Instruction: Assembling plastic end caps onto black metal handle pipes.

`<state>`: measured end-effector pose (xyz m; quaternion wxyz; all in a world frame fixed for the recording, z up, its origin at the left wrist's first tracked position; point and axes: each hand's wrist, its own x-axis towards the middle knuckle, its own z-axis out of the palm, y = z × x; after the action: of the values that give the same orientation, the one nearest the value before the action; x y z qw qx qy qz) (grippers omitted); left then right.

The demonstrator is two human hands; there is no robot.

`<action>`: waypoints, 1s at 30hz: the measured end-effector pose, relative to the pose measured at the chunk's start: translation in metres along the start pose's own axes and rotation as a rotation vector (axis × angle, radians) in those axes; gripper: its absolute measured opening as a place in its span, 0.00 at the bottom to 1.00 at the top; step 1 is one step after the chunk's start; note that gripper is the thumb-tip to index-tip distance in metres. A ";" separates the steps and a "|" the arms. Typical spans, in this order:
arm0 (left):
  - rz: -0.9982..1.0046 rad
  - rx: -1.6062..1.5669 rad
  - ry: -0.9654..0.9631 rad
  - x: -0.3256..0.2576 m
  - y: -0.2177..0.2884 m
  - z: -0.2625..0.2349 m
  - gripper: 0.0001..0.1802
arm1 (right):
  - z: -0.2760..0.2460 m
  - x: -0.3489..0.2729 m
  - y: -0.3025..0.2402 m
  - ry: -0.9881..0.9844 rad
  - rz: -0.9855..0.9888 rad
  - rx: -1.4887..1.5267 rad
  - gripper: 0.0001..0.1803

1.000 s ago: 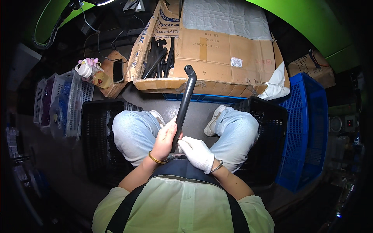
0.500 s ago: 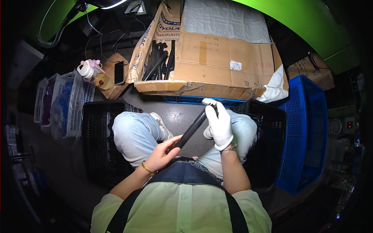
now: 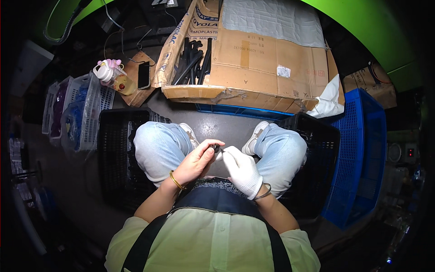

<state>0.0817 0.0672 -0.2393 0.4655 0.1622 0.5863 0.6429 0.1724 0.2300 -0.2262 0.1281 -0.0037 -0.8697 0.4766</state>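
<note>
Black part (image 3: 216,148) mostly hidden in left hand (image 3: 195,165); gooseneck (image 3: 70,31) cut off by top edge.

A pale green shirt (image 3: 195,240) and navy apron (image 3: 223,203) fill the lower centre; mid-frame are blue jeans (image 3: 161,141), one white glove (image 3: 243,173).

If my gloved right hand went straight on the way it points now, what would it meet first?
Most likely the black part in your left hand, just ahead of your right hand. Depth is unclear, so they may already touch.
</note>
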 end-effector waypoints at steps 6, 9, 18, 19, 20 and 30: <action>0.001 0.071 0.011 0.002 0.005 0.009 0.19 | -0.005 0.001 -0.004 -0.146 0.264 0.133 0.10; 0.068 0.109 0.001 0.003 0.001 0.006 0.18 | -0.006 0.003 -0.007 -0.165 0.259 0.124 0.10; -0.051 0.098 -0.030 0.001 0.000 0.001 0.14 | 0.000 -0.004 0.002 -0.178 0.297 0.171 0.10; -0.039 0.160 -0.041 0.001 -0.001 0.000 0.13 | 0.000 -0.005 0.021 -0.172 0.298 0.169 0.10; -0.028 0.224 -0.057 0.002 0.001 0.000 0.12 | -0.002 -0.006 0.052 -0.045 0.107 -0.042 0.10; 0.396 -0.091 0.238 0.023 -0.007 0.006 0.11 | -0.014 0.014 -0.032 -0.056 0.469 0.512 0.10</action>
<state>0.0774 0.0880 -0.2521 0.2650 0.1759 0.5642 0.7619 0.1653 0.2260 -0.1890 -0.0121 -0.1580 -0.7008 0.6955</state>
